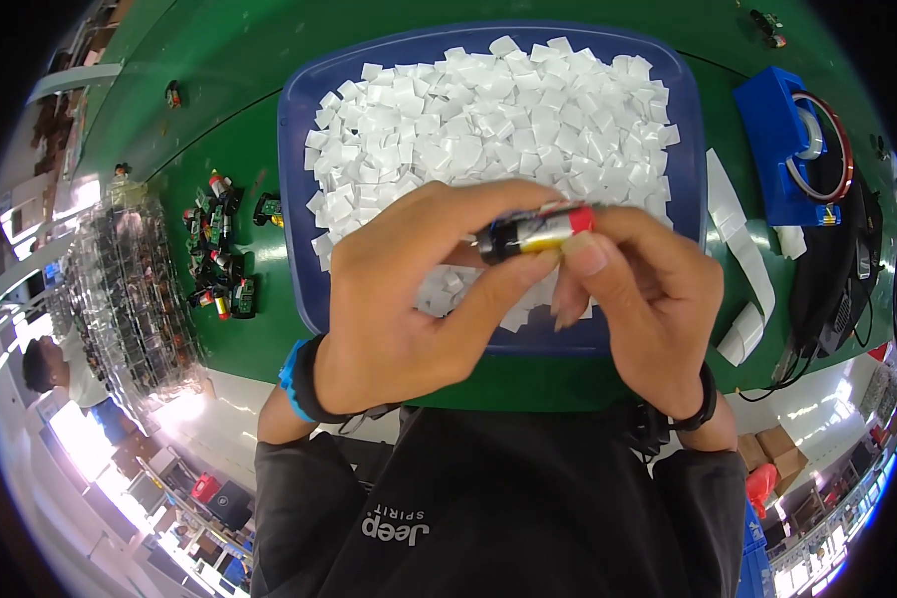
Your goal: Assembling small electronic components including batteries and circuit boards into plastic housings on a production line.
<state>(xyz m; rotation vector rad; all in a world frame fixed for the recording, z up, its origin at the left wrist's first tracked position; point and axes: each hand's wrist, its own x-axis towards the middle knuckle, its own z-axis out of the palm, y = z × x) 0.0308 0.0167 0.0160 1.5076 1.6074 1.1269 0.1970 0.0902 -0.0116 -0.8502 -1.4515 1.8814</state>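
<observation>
Between both hands, over the tray, is a small cylindrical battery [540, 235] with black, silver-yellow and red bands, lying roughly level. My left hand [409, 289] pinches its black end with thumb and fingers. At the red end, the thumb and fingers of my right hand [643, 289] close on it. Any board or wire behind it is hidden by the fingers. Below them stands a blue plastic tray [294, 199], heaped with small white square pieces [468, 130].
Left of the tray lies a cluster of green circuit boards with batteries [214, 239]. Stacked clear plastic trays [130, 299] stand farther left. To the right are a blue tape dispenser [772, 149], a curling white strip [736, 224] and a black bag-like item [832, 289]. The table [528, 382] is green.
</observation>
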